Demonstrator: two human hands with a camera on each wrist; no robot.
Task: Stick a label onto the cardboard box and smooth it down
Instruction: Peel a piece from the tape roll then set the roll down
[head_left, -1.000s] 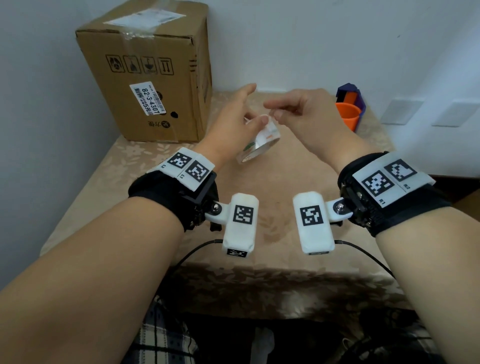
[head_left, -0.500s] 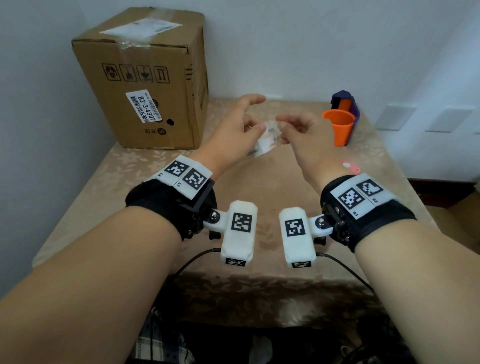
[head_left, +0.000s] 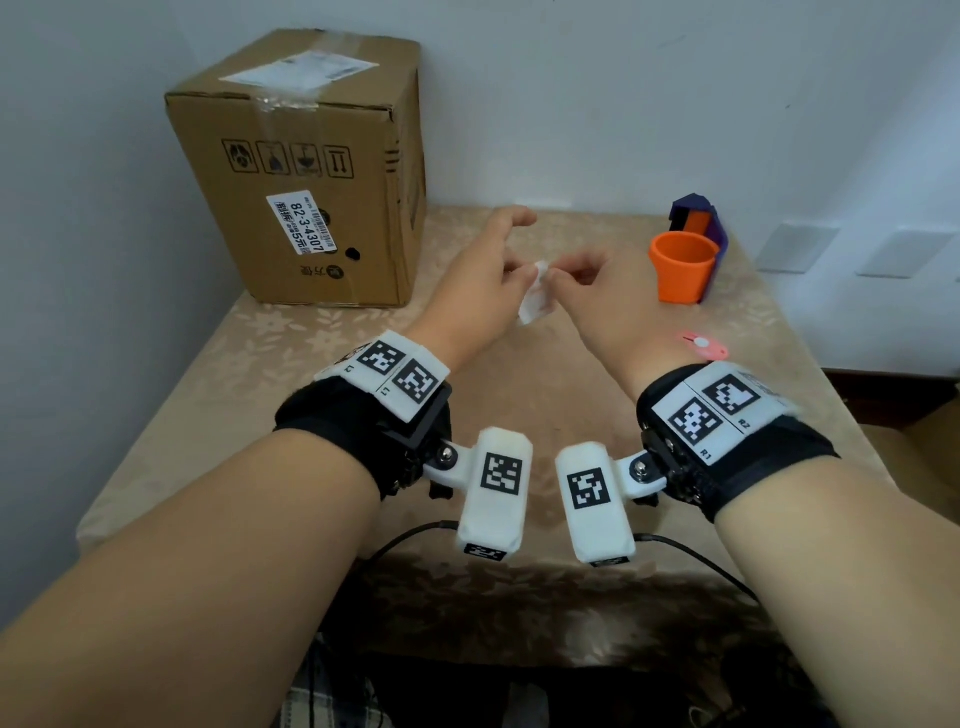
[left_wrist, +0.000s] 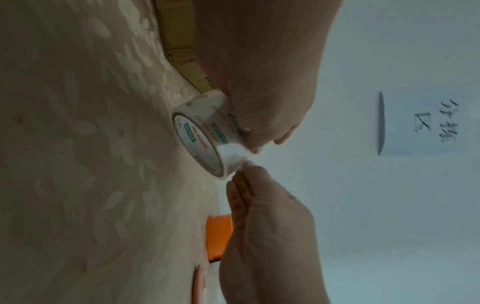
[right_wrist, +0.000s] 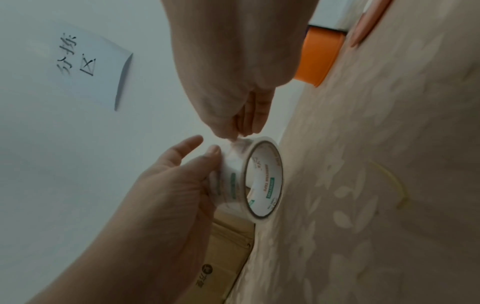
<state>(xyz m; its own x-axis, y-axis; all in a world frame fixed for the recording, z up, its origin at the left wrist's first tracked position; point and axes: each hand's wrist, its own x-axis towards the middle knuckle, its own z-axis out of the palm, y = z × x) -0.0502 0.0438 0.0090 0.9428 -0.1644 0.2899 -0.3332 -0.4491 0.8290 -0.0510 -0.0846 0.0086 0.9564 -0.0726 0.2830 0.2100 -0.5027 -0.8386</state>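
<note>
The brown cardboard box stands at the table's back left, with an old white label on its front and another on top. Above the middle of the table, my left hand grips a roll of clear tape, thumb and fingers round its rim. My right hand is just to the right of it, with its thumb and forefinger pinching at the tape's loose end on top of the roll. No separate label shows in either hand.
An orange cup and a purple holder stand at the back right. A small pink object lies on the beige patterned tablecloth near my right wrist. Walls close the table off at the left and back.
Both hands have come down and nearer with the roll. The roll has turned in my left hand, and my right fingers have closed in on its top edge.
</note>
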